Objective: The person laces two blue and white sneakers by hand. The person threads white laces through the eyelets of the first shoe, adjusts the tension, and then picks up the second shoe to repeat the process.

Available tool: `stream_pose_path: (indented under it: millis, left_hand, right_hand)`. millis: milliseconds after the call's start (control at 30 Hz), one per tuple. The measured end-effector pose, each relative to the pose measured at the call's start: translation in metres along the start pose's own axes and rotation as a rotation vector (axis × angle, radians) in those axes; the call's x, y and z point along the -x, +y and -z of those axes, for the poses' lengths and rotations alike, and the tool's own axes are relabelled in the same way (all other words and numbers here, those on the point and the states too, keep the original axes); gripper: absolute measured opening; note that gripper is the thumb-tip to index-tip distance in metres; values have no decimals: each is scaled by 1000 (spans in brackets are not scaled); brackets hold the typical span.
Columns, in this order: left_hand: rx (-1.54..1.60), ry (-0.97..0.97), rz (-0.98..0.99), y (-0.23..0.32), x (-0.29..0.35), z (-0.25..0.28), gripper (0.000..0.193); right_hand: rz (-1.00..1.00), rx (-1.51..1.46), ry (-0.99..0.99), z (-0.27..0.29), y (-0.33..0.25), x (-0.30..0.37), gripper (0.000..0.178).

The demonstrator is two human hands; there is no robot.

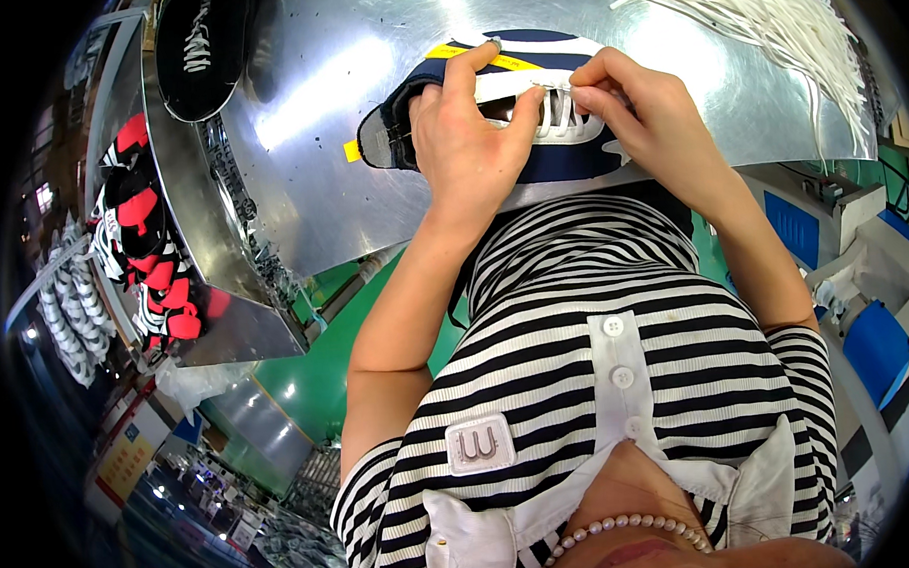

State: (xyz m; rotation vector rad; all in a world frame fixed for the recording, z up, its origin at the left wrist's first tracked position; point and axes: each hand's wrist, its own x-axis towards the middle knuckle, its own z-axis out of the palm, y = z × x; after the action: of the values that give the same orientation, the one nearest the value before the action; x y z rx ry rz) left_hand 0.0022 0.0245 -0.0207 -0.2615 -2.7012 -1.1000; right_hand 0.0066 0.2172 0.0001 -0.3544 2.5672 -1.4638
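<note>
A navy sneaker (567, 164) with white stripes lies on its side along the metal table's near edge, its toe to the right. My left hand (465, 143) grips it near the ankle opening, thumb on the eyelet row and index finger on the far side. A white shoelace (561, 120) crosses the front eyelets. Just right of the thumb, my right hand (644, 107) is closed, with thumb and index finger pinching the lace at the eyelets. The lace's tip is too small to make out. Yellow tape (448, 52) runs over the sneaker's far side.
Loose white laces (766, 33) lie in a heap at the table's far right. A black sneaker (200, 53) stands at the far left of the metal table (322, 214). Red, black and white shoe parts (147, 235) are piled beyond the left edge.
</note>
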Motion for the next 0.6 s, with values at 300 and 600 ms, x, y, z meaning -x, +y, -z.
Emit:
stream_pose_path:
  millis: [300,600]
  left_hand:
    - [-73,16,-56,0,6,-5,45]
    - [261,-14,166,-10,7,-1,47]
  right_hand:
    - [342,587,111,-40,-5,-34,28]
    - [35,146,50,2,-10,1,13]
